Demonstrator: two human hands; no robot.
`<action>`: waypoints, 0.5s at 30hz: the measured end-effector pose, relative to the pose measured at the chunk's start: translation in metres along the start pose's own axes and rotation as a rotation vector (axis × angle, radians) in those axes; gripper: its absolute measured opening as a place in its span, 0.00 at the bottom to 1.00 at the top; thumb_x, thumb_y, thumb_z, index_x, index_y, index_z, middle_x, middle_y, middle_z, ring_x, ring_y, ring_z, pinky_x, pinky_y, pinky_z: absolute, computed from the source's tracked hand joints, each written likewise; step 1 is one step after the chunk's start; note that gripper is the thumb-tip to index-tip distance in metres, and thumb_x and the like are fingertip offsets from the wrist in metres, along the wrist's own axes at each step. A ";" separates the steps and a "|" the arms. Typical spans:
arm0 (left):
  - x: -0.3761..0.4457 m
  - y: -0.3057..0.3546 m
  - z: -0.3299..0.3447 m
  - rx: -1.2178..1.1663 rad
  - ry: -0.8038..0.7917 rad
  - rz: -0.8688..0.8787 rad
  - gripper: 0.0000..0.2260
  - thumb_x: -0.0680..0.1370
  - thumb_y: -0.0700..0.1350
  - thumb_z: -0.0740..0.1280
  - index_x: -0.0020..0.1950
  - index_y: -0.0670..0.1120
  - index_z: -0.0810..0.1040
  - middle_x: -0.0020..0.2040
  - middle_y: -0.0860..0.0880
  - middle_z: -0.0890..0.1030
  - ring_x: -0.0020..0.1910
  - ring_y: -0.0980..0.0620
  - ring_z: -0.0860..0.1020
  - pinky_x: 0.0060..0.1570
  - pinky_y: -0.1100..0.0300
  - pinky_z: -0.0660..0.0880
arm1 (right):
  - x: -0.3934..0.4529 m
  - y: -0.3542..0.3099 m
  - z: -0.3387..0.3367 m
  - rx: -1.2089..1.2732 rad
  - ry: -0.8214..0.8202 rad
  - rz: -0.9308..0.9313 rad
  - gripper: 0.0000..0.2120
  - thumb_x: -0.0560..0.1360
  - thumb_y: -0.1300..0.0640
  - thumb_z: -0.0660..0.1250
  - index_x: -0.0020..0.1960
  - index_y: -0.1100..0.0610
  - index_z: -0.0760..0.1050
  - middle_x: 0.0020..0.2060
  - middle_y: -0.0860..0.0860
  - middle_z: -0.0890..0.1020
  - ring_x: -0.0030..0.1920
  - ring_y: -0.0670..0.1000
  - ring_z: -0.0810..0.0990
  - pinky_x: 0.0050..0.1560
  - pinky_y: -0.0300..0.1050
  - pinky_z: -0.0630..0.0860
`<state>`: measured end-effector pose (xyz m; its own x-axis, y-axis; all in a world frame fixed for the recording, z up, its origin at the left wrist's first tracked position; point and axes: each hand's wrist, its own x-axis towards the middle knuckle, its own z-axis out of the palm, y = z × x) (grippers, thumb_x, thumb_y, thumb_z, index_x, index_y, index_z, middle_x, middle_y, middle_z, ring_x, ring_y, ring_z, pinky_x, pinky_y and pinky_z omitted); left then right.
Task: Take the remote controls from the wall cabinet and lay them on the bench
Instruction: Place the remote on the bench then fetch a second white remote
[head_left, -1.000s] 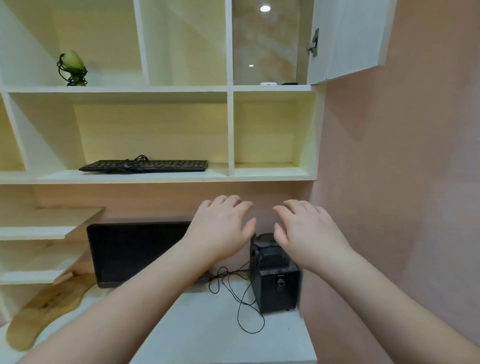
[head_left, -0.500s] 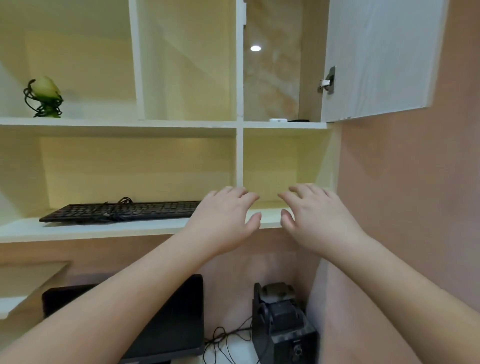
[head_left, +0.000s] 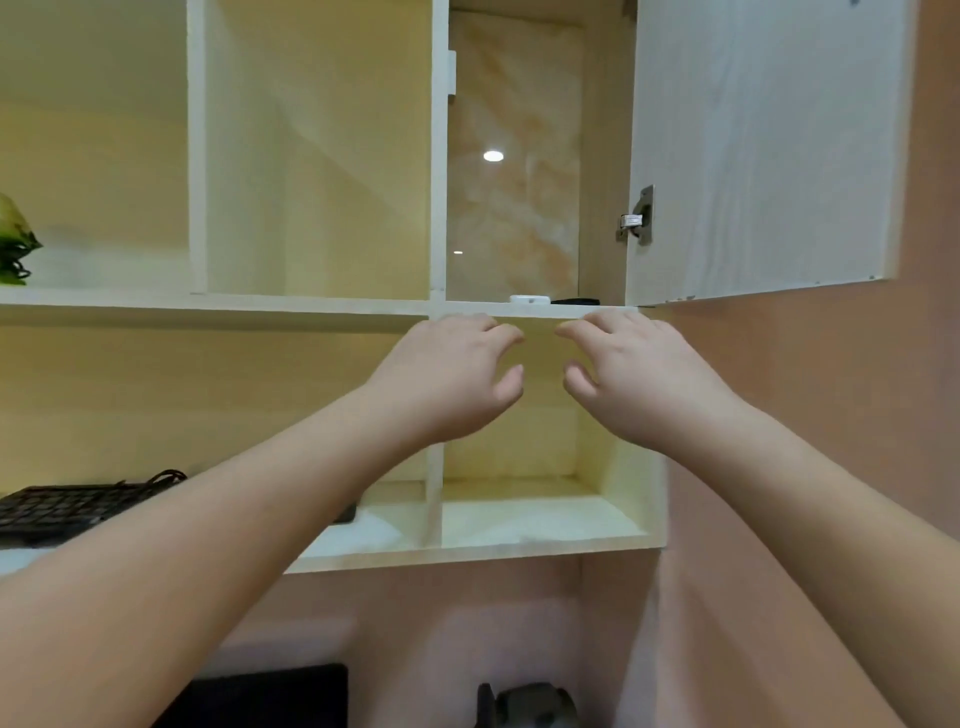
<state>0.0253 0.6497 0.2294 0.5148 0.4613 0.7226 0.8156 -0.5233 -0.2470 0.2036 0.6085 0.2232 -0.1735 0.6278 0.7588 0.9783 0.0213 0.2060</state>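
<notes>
Cream shelving (head_left: 311, 306), pink wall (head_left: 924, 389)

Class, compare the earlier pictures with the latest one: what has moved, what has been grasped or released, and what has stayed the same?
Both hands rose: the left hand and right hand went from in front of the speaker to just under the cabinet shelf. Nothing was grasped or released. The white remote and black remote stayed on that shelf, the door open, both hands empty.

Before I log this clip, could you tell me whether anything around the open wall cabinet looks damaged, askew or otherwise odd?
Nothing stands out. The cabinet door stands open, its hinge looks intact, and a white remote and a black remote lie flat on the shelf. The left hand and right hand are empty beneath it.
</notes>
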 end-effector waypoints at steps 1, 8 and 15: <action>0.009 -0.001 0.003 0.001 0.010 0.000 0.21 0.80 0.56 0.55 0.72 0.51 0.68 0.68 0.51 0.74 0.67 0.49 0.70 0.65 0.52 0.68 | 0.008 0.006 0.003 0.013 0.016 -0.004 0.20 0.78 0.49 0.54 0.68 0.53 0.68 0.64 0.52 0.73 0.64 0.55 0.69 0.63 0.49 0.65; 0.059 -0.014 0.024 -0.080 0.020 0.046 0.22 0.80 0.53 0.58 0.74 0.52 0.65 0.69 0.53 0.72 0.66 0.52 0.70 0.63 0.55 0.68 | 0.064 0.038 0.012 0.331 -0.022 -0.018 0.21 0.80 0.53 0.54 0.72 0.47 0.64 0.70 0.48 0.68 0.69 0.50 0.65 0.66 0.48 0.65; 0.110 -0.026 0.038 -0.010 -0.023 -0.026 0.21 0.80 0.53 0.56 0.73 0.51 0.66 0.68 0.50 0.72 0.66 0.50 0.70 0.63 0.52 0.69 | 0.108 0.062 0.029 0.515 -0.041 -0.002 0.23 0.79 0.62 0.52 0.71 0.48 0.66 0.68 0.50 0.69 0.61 0.50 0.72 0.52 0.42 0.69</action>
<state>0.0707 0.7410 0.2907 0.4995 0.4913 0.7135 0.8261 -0.5181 -0.2216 0.2489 0.7004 0.3004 -0.1813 0.6567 0.7320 0.9087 0.3965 -0.1307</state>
